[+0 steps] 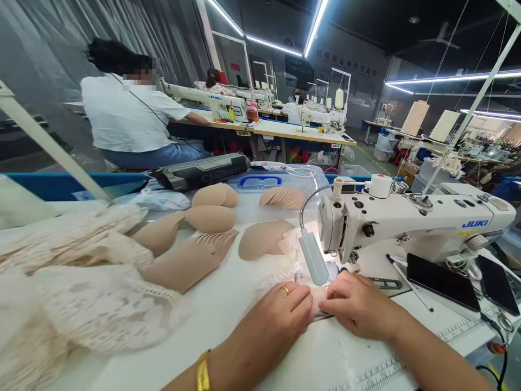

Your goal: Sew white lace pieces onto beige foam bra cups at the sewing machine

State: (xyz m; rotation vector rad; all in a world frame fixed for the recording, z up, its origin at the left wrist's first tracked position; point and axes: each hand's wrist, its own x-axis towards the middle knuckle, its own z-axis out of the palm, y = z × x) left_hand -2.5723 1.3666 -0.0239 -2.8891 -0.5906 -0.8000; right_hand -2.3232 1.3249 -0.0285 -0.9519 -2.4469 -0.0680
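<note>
My left hand (280, 317), with a ring and a gold bracelet, presses its bent fingers onto a piece of pale pink sheer fabric (316, 304) in front of the sewing machine (407, 217). Close beside it, my right hand (358, 304) pinches the same fabric between thumb and fingers. Over the stitching area hangs a grey lamp head (313, 258), which hides the needle and part of the cloth. To the right of my right hand, a dark flat metal tool (385, 283) lies on the machine bed. Beyond the fabric rests a beige cup pad (262, 240).
Stacked beige pads (191, 260) and lace pieces (109, 304) cover the left of the table. A clear plastic box (301, 174) stands behind them. On the right lie a pen (411, 282) and two phones (443, 281). A co-worker (130, 108) sits at another machine ahead.
</note>
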